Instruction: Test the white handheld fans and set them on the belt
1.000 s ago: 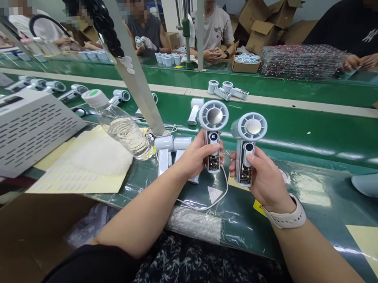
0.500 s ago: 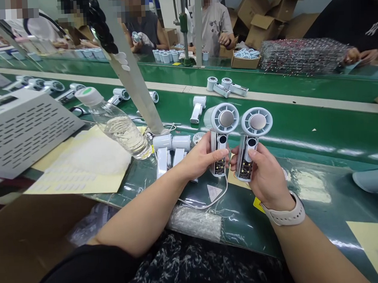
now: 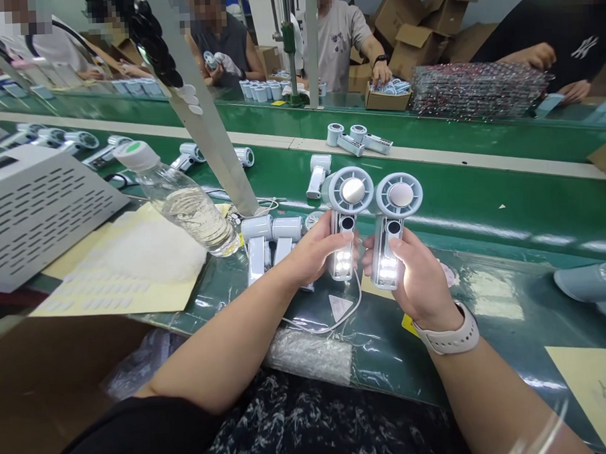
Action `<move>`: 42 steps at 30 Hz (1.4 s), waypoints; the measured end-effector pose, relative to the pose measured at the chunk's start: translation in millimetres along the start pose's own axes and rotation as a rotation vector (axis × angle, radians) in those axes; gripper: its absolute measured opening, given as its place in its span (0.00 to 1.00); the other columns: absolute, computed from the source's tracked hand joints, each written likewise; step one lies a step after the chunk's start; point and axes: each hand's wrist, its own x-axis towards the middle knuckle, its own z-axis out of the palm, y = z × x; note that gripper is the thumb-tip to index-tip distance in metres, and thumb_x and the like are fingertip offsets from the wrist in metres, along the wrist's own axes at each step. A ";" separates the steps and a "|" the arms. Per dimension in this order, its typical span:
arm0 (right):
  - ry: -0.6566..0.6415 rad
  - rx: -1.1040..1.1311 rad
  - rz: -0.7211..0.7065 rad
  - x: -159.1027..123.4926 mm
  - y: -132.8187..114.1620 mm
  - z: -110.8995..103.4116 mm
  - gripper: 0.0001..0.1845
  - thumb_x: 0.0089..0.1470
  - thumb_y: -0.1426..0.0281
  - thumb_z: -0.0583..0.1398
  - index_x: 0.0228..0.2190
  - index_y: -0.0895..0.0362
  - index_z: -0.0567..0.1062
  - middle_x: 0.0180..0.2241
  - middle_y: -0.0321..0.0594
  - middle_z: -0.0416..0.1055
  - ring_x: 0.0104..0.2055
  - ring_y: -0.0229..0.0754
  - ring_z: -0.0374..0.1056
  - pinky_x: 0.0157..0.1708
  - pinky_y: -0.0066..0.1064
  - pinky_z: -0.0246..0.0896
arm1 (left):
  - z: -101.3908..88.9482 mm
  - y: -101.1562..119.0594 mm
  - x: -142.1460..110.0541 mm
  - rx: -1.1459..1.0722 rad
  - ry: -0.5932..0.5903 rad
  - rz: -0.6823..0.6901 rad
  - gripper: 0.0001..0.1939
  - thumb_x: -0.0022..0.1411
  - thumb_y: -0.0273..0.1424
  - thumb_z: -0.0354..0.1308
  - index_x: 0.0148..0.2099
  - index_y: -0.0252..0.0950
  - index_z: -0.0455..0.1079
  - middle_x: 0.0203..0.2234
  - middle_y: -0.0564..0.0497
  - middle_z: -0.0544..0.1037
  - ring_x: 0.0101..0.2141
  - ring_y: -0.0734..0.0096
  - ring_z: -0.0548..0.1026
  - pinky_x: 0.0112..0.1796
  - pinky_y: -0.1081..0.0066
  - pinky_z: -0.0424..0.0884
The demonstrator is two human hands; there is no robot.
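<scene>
While left hand (image 3: 314, 250) and right hand (image 3: 415, 272) wrap lit handheld fans (image 3: 345, 212), fan bodies (image 3: 263, 245) sit just left.

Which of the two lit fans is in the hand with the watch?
The fan in the right hand, whose wrist wears a white watch; the other fan is in the left hand.

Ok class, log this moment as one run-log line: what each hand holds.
left hand: handheld fan, base lit | right hand: second handheld fan, base lit
</scene>
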 end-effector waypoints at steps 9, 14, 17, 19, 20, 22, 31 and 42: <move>0.051 0.087 0.030 1.1 0.8 -1.4 0.17 0.55 0.54 0.65 0.34 0.53 0.70 0.28 0.35 0.73 0.23 0.37 0.68 0.20 0.32 0.64 | -5.7 -4.7 -0.9 0.170 -0.010 0.028 0.25 0.61 0.45 0.64 0.52 0.38 0.60 0.33 0.51 0.73 0.31 0.69 0.72 0.33 0.67 0.69; 0.026 0.076 -0.006 2.0 1.5 -3.3 0.17 0.57 0.53 0.64 0.34 0.53 0.69 0.28 0.35 0.75 0.22 0.36 0.69 0.20 0.30 0.64 | -7.0 -6.6 -1.1 0.184 -0.037 0.007 0.27 0.57 0.36 0.66 0.55 0.38 0.59 0.35 0.50 0.74 0.33 0.66 0.74 0.34 0.66 0.71; 0.043 0.123 0.022 2.0 -1.7 -4.3 0.17 0.56 0.53 0.64 0.34 0.53 0.70 0.28 0.35 0.75 0.21 0.36 0.68 0.20 0.30 0.64 | -4.8 -4.0 -2.4 0.079 -0.038 0.010 0.30 0.52 0.29 0.63 0.56 0.39 0.58 0.37 0.50 0.74 0.36 0.64 0.76 0.37 0.64 0.72; 0.019 0.163 0.047 1.4 -5.0 -5.4 0.20 0.57 0.49 0.62 0.32 0.54 0.73 0.27 0.36 0.75 0.22 0.37 0.68 0.20 0.30 0.65 | -4.5 -0.7 -3.5 0.011 -0.044 -0.006 0.30 0.52 0.30 0.60 0.57 0.39 0.57 0.38 0.49 0.75 0.38 0.61 0.77 0.36 0.63 0.73; 0.000 0.172 0.052 1.0 -6.6 -6.2 0.21 0.57 0.48 0.61 0.32 0.54 0.74 0.27 0.37 0.75 0.23 0.38 0.69 0.21 0.31 0.67 | -4.9 1.3 -4.3 0.006 -0.043 -0.009 0.29 0.54 0.31 0.60 0.57 0.40 0.57 0.39 0.48 0.76 0.38 0.61 0.78 0.36 0.63 0.74; -0.036 0.161 0.045 -0.6 -8.9 -8.5 0.23 0.58 0.46 0.59 0.34 0.52 0.77 0.31 0.40 0.78 0.27 0.42 0.74 0.26 0.36 0.73 | -6.5 6.4 -6.4 0.056 -0.045 -0.001 0.27 0.57 0.34 0.63 0.56 0.40 0.58 0.41 0.46 0.78 0.40 0.61 0.79 0.36 0.64 0.74; -0.036 0.070 -0.130 -9.7 -11.1 -11.2 0.16 0.55 0.50 0.65 0.38 0.47 0.80 0.37 0.40 0.80 0.40 0.52 0.77 0.39 0.50 0.76 | -3.8 22.8 -15.5 0.075 -0.112 0.085 0.35 0.49 0.51 0.72 0.49 0.43 0.59 0.35 0.51 0.80 0.34 0.64 0.80 0.33 0.68 0.74; -0.073 0.118 0.036 -4.2 -14.4 -4.4 0.19 0.59 0.55 0.53 0.28 0.52 0.76 0.30 0.42 0.73 0.28 0.44 0.68 0.29 0.39 0.71 | 3.1 6.8 -7.4 -0.049 0.003 -0.005 0.36 0.49 0.65 0.63 0.37 0.35 0.68 0.24 0.54 0.68 0.24 0.76 0.66 0.23 0.74 0.63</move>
